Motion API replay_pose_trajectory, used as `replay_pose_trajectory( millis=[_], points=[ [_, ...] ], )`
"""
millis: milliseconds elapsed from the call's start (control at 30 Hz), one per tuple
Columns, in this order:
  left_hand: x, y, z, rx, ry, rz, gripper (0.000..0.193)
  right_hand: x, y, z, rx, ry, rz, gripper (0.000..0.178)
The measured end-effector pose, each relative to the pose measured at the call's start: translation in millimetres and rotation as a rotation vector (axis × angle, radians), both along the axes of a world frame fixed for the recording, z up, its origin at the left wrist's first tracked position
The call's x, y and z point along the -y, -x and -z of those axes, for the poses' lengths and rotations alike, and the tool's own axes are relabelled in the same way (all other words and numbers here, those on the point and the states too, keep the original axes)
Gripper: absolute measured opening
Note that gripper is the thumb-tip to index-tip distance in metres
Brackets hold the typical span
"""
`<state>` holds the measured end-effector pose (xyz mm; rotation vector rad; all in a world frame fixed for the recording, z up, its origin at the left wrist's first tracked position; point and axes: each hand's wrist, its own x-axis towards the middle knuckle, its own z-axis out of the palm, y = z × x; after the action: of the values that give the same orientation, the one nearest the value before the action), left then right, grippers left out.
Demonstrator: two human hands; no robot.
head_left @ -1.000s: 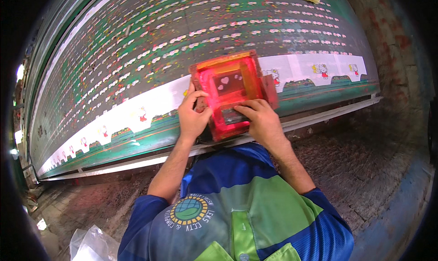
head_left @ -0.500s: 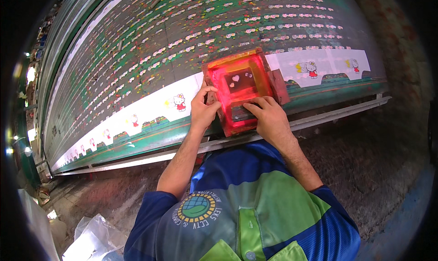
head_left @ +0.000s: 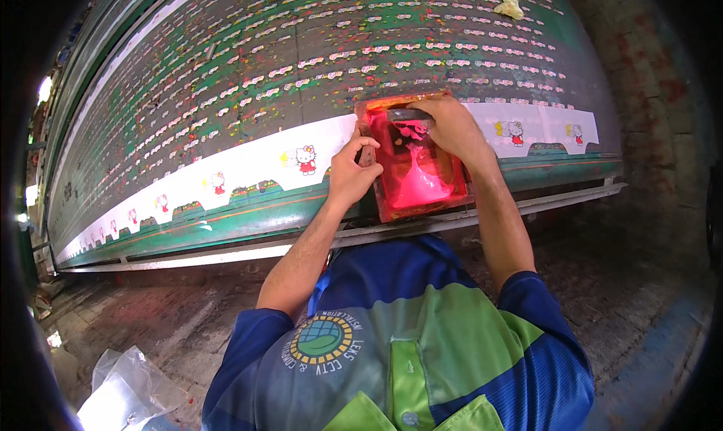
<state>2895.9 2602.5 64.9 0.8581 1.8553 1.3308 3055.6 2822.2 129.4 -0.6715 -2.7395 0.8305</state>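
A screen printing frame (head_left: 425, 210) with red-stained edges lies over a long white strip (head_left: 252, 162) printed with cartoon cats in red dresses. My left hand (head_left: 351, 173) is closed on the frame's left side, thumb and fingers around a small block there. Inside the frame, at its far end, my right hand (head_left: 456, 127) grips a dark squeegee (head_left: 409, 115); some of its fingers are hidden. Bright pink ink (head_left: 422, 184) spreads over the near half of the mesh, narrowing toward the squeegee. Small pink patches show just below the blade.
The long green and grey print table (head_left: 301, 36) carries many rows of small prints and paint specks. A pale yellow crumpled cloth (head_left: 507, 2) lies at its far right. A metal rail (head_left: 361, 235) runs along the near edge. Clear plastic (head_left: 139, 382) sits on the floor at lower left.
My right hand has carried the squeegee from the near end of the frame to the far end. Pink ink now shows across the near half. My left hand stays at the frame's left side.
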Motion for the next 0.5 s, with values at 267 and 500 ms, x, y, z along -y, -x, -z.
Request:
replay_pose_trajectory(
  millis=[267, 500],
  points=[
    [1, -2, 0, -0.011, -0.011, 0.028, 0.042, 79, -59, -7, 0.069, -0.058, 0.086, 0.049],
    [1, -6, 10, -0.064, -0.096, -0.028, 0.042, 116, -83, -13, 0.080, -0.044, 0.150, 0.059]
  ],
)
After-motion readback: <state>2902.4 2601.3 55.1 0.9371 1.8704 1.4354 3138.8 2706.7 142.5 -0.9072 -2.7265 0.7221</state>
